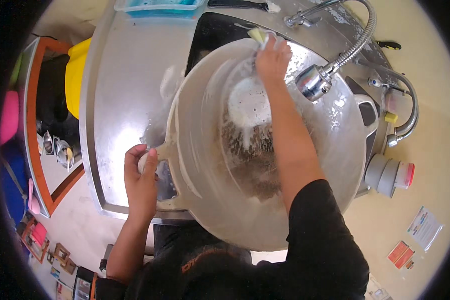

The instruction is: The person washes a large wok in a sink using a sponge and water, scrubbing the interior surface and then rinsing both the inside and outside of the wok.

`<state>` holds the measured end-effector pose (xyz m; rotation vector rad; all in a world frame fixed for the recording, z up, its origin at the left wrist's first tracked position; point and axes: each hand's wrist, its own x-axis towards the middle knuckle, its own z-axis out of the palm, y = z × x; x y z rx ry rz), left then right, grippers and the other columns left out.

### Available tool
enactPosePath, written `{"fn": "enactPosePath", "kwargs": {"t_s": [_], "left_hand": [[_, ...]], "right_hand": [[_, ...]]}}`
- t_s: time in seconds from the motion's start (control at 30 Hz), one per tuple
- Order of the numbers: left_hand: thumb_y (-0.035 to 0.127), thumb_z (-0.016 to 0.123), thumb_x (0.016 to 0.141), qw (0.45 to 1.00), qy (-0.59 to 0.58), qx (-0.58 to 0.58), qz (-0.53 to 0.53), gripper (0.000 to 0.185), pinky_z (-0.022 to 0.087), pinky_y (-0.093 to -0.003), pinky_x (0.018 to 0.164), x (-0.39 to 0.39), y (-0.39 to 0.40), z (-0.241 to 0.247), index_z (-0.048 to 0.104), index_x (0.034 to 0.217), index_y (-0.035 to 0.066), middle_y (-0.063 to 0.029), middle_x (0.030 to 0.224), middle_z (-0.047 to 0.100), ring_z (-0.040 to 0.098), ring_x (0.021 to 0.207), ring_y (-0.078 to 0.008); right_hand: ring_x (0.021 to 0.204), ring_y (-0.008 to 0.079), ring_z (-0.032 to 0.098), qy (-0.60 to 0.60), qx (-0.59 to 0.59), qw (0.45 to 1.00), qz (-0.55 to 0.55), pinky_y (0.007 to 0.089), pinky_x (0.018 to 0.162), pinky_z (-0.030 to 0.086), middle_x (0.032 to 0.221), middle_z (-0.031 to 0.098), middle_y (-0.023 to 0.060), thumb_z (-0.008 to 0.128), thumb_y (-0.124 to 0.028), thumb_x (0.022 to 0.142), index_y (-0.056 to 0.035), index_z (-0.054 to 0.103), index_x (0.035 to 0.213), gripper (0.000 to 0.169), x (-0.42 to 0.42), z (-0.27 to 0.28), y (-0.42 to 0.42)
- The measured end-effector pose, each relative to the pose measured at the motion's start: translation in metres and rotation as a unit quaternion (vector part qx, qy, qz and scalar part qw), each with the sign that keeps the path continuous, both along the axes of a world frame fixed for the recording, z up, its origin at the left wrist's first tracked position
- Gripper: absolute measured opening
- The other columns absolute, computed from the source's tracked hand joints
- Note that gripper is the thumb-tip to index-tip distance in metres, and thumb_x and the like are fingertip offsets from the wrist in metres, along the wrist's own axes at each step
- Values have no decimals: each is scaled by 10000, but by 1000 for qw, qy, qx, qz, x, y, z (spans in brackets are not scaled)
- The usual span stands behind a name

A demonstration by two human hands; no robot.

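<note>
A large metal wok (210,150) rests over the sink, tilted or flat I cannot tell, with soapy water (249,101) pooled in its bowl. Below the suds its inner wall is darkened brown. My left hand (141,176) grips the wok's left loop handle (167,204). At the far rim, my right hand (273,60) holds a pale yellow sponge (257,36) wet with foam. The right forearm crosses the bowl and hides part of it. Close to that arm hangs a chrome spray faucet head (313,83).
A steel counter (131,75) lies to the left, with a plastic tub of blue liquid (159,5) and a black-handled tool (238,4) at its far side. A second faucet (414,108), a small yellow sponge (390,117) and grey bowls (382,174) stand at the right.
</note>
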<state>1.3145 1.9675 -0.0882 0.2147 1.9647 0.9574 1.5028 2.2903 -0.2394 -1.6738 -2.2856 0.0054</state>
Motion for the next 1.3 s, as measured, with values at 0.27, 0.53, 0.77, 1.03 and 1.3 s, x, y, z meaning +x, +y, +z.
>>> {"fn": "enactPosePath", "kwargs": {"t_s": [0.27,0.53,0.77,1.03,1.3], "left_hand": [[229,587,943,1000,8,18,0,277,406,-225,626,2,5,-1,496,1154,75,-32,1095,522,487,867,-81],[244,601,932,1000,4,29,6,319,403,-218,624,0,3,0,491,1183,79,-24,1034,534,494,834,-81],[219,599,932,999,1,37,2,322,420,-233,646,-1,2,2,478,1192,74,-47,1068,537,506,869,-104],[209,590,936,999,2,35,-5,314,420,-239,660,-2,2,-3,479,1209,102,-58,1109,518,502,915,-117],[244,612,923,998,-5,68,-9,361,419,-233,648,-1,2,-5,476,1223,96,-53,1101,530,512,907,-112]], "right_hand": [[1020,362,547,109,-43,967,224,468,873,456,1011,564,204,592,-261,853,-95,610,1135,328,-49,14,-43],[950,262,595,220,-52,974,5,332,814,508,1088,590,150,520,-282,958,-82,485,1294,393,136,-39,40],[830,345,653,47,-37,996,-65,436,724,541,978,645,161,522,-162,869,-106,482,1300,437,59,-6,19],[790,358,657,-198,-94,975,-23,451,679,534,826,653,189,625,-183,764,-87,528,1175,433,46,3,13],[732,311,667,1,-38,985,-166,387,603,527,793,667,175,582,-282,872,16,511,1181,435,174,14,32]]}}
